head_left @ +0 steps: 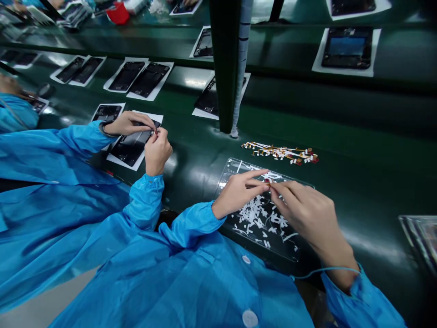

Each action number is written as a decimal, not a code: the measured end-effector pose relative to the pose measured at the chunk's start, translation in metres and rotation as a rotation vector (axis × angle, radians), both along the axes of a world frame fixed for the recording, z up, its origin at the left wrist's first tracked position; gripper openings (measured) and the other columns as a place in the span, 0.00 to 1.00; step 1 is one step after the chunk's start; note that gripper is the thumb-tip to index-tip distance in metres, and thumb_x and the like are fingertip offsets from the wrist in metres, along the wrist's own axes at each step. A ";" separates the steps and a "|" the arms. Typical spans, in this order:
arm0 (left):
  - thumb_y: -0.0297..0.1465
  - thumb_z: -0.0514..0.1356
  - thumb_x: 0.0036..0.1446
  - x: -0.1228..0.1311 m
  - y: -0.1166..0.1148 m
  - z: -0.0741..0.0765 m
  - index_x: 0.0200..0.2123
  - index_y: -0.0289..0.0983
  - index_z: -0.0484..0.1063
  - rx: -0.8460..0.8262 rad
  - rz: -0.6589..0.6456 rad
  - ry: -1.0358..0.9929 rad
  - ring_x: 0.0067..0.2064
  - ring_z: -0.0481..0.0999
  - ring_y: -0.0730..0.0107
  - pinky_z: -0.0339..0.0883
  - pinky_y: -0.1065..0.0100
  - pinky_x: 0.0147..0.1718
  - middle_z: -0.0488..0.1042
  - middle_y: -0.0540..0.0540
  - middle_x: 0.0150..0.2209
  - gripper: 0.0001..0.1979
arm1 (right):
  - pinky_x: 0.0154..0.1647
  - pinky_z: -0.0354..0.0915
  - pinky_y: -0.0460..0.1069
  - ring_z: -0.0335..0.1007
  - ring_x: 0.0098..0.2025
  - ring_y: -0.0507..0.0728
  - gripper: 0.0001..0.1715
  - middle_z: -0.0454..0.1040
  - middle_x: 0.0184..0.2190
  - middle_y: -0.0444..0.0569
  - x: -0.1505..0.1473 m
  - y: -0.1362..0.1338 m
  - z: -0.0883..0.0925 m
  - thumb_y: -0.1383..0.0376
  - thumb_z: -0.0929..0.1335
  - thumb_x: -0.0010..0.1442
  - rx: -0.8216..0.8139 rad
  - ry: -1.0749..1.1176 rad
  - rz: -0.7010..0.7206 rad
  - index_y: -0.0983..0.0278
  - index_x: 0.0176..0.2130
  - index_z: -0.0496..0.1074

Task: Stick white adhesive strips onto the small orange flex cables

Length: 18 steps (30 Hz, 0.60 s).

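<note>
My left hand and my right hand meet above a transparent plastic tray. Between their fingertips is a small flex cable, of which only a dark red end shows; both hands pinch it. The left forefinger stretches out past it. Scattered in the tray below are many small white paper scraps. Just behind the tray lies a pile of flex cables, gold and white with reddish ends. A thin blue cord runs around my right wrist.
Left of me, a co-worker's hands work over a tablet-like panel on white paper. More panels lie along the green bench. A dark post rises behind the cables. Another transparent tray is at far right.
</note>
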<state>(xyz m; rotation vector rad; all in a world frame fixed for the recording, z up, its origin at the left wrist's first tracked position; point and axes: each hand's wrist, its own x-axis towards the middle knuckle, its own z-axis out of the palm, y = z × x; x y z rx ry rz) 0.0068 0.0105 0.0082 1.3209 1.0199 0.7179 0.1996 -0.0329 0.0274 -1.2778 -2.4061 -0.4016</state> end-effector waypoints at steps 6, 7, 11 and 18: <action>0.30 0.63 0.62 -0.004 -0.003 0.012 0.60 0.39 0.72 0.079 0.006 0.082 0.46 0.83 0.65 0.75 0.63 0.50 0.85 0.47 0.42 0.23 | 0.30 0.60 0.49 0.67 0.27 0.51 0.00 0.76 0.31 0.46 -0.012 0.004 -0.004 0.69 0.68 0.64 0.051 -0.009 -0.133 0.65 0.38 0.71; 0.29 0.63 0.62 -0.004 -0.004 0.012 0.60 0.40 0.72 0.121 0.003 0.103 0.44 0.83 0.67 0.75 0.64 0.49 0.85 0.48 0.42 0.22 | 0.30 0.60 0.48 0.67 0.26 0.51 0.01 0.75 0.31 0.45 -0.011 0.004 -0.003 0.69 0.68 0.64 0.018 0.048 -0.160 0.64 0.37 0.70; 0.26 0.59 0.61 -0.008 0.001 0.008 0.59 0.39 0.71 0.343 0.029 0.225 0.39 0.80 0.71 0.74 0.67 0.48 0.83 0.50 0.40 0.22 | 0.30 0.61 0.45 0.70 0.29 0.50 0.03 0.74 0.31 0.44 0.001 -0.004 0.006 0.67 0.67 0.65 -0.207 0.257 -0.142 0.64 0.37 0.69; 0.27 0.54 0.63 -0.030 -0.002 0.023 0.64 0.35 0.65 0.662 -0.063 0.227 0.45 0.79 0.65 0.71 0.67 0.54 0.80 0.47 0.38 0.26 | 0.29 0.67 0.48 0.79 0.36 0.57 0.15 0.81 0.40 0.46 0.006 0.004 0.022 0.53 0.66 0.67 -0.392 0.318 0.024 0.57 0.47 0.75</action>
